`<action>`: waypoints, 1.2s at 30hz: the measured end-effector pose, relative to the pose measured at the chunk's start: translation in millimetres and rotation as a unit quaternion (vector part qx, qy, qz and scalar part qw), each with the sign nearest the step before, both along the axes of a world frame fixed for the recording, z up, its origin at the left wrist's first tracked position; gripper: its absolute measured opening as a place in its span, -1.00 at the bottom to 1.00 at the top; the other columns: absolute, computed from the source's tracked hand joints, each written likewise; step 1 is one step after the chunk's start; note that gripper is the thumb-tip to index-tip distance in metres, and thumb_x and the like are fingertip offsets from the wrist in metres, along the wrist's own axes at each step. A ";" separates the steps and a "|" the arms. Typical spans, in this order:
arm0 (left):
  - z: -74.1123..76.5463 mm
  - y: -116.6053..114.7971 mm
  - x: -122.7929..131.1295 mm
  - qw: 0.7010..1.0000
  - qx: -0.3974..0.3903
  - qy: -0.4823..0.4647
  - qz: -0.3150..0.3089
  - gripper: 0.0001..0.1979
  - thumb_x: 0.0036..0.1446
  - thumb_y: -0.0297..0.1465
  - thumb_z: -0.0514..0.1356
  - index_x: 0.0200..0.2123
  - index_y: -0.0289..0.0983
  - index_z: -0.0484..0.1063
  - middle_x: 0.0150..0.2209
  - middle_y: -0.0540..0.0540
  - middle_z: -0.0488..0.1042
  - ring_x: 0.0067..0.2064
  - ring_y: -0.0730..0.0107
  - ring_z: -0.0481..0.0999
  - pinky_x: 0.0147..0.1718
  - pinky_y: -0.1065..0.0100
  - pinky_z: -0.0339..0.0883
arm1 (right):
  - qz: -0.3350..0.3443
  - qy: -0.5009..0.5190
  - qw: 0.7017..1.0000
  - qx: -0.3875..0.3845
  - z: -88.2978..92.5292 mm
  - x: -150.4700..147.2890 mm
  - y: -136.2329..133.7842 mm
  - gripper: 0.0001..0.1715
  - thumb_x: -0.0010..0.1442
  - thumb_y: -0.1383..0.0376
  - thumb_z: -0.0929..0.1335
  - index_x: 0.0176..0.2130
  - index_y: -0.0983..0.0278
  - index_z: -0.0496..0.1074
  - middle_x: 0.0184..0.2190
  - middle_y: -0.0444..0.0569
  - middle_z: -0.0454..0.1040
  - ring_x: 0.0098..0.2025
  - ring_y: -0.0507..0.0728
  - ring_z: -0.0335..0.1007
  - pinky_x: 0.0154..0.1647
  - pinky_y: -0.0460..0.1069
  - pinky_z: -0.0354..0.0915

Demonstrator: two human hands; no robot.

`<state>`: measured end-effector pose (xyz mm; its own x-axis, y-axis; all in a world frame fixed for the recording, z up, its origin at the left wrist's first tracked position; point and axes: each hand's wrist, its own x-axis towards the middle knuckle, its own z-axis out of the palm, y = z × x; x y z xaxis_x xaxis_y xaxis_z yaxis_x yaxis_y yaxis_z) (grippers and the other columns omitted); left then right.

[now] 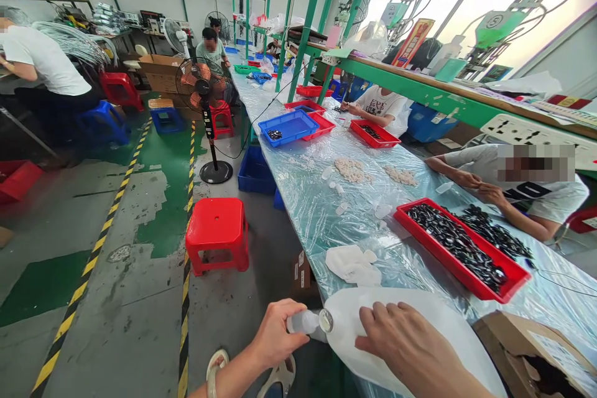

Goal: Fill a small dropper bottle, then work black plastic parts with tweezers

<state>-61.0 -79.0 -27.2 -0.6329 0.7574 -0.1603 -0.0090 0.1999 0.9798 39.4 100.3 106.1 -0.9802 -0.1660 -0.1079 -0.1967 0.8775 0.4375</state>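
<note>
My left hand (278,334) is closed around a small translucent bottle (303,322), held beyond the table's near edge. The bottle's top meets the mouth of a large, whitish translucent jug (347,317), which lies tilted on its side with its mouth toward the left. My right hand (405,339) grips the jug from above, fingers bent over it; any handle beneath is hidden. Whether liquid is flowing between the two, I cannot tell. Crumpled white cloth or gloves (353,264) lie on the table just past the jug.
A red tray (517,280) of small black parts stands on the plastic-covered table (298,199), with a torn cardboard box (504,336) at the near right. Across the table a person (536,199) handles something. A red stool (217,227) and a standing fan (205,106) are on the left.
</note>
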 end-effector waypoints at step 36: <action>-5.9 -8.0 4.5 0.999 -0.025 0.025 0.020 -0.66 -0.22 -0.57 0.22 -0.28 -0.26 0.53 -0.30 -0.04 0.49 -0.26 0.36 0.43 -0.35 0.48 0.24 | 0.012 -0.031 0.999 0.011 -5.1 -5.5 -8.9 -0.69 0.01 0.17 0.48 -0.44 0.24 0.31 -0.59 -0.12 0.42 -0.58 0.14 0.36 -0.55 -0.01 0.10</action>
<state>-56.5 -87.0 -33.1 -0.6709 0.7228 -0.1658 0.0299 0.2498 0.9678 33.9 91.4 101.1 -0.9671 -0.1866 -0.1727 -0.2454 0.8623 0.4430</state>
